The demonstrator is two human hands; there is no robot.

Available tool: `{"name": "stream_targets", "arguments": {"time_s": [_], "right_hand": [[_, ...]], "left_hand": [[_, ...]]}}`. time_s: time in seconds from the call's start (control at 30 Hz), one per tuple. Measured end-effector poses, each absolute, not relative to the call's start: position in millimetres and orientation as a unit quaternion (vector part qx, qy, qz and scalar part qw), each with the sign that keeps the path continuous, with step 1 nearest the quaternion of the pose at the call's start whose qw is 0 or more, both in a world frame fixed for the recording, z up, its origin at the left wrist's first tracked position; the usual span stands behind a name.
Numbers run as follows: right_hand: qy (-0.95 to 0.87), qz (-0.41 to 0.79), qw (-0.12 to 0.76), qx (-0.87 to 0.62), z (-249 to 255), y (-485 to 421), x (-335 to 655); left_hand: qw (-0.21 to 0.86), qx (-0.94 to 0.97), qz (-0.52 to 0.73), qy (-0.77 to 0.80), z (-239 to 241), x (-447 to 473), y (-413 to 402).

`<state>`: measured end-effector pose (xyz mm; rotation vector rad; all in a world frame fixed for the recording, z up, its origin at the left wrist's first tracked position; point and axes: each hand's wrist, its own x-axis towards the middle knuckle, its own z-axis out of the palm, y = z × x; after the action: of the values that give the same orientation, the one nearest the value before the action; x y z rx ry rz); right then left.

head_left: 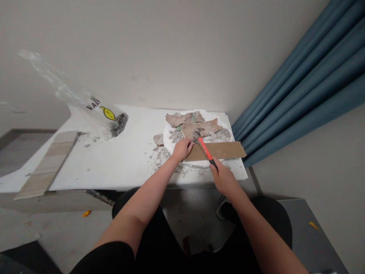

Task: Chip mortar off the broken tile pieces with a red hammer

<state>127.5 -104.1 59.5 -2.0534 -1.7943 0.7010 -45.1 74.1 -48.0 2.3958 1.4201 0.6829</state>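
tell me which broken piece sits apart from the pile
The small brown piece left of the left hand: it lies alone on the board; the others form a pile by the hammer.

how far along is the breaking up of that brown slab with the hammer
Partly done: grey rubble lies scattered by the pile. In hand: the right hand grips the hammer, head on the brown pieces, left hand pressed beside them. Left: several brown pieces are still large.

Beige wall (159, 49) across top of frame. Blue pleated curtain (308, 87) upper right. Clear plastic bag (85, 102) with yellow logo upper left, lower end on white board (119, 160). Wood-look plank (48, 163) at left, overlapping board. Orange scrap (86, 213) on grey floor (57, 228) lower left, second orange scrap (313, 225) lower right
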Motion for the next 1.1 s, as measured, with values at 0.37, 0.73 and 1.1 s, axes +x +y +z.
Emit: {"name": "stream_targets", "arguments": {"time_s": [0.37, 0.73, 1.1], "right_hand": [[-0.627, 0.233, 0.167, -0.724, 61, -104, 125], [-0.627, 0.228, 0.152, -0.73, 58, -104, 125], [-0.625, 0.252, 0.122, -0.729, 51, -101, 120]], "left_hand": [[0.13, 0.834, 0.236, 0.482, -50, -45, 74], [0.153, 0.826, 0.248, 0.482, -49, -45, 74], [0.116, 0.859, 0.213, 0.452, -15, -80, 55]]}}
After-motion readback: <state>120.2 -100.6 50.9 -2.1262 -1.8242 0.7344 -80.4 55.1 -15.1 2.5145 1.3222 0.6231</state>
